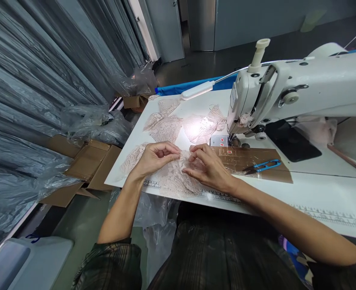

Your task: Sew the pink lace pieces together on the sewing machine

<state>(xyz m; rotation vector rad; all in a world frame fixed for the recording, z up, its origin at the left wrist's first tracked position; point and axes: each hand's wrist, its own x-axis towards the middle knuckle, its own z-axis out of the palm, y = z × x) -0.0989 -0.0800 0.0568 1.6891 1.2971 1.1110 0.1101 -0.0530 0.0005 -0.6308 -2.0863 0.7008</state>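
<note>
Head camera, centre of the frame: my left hand (155, 158) and right hand (209, 167) meet over a piece of lace (178, 177) on the white table (316, 193), fingertips of both pinching its top edge. More lace pieces (165, 121) lie above, under the lamp (198, 90). Right of centre sit blue snips (264, 166), possibly on brown paper, below the sewing machine (301, 88).

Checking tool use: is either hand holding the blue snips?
No, the snips lie on the brown sheet while both hands pinch lace.
</note>
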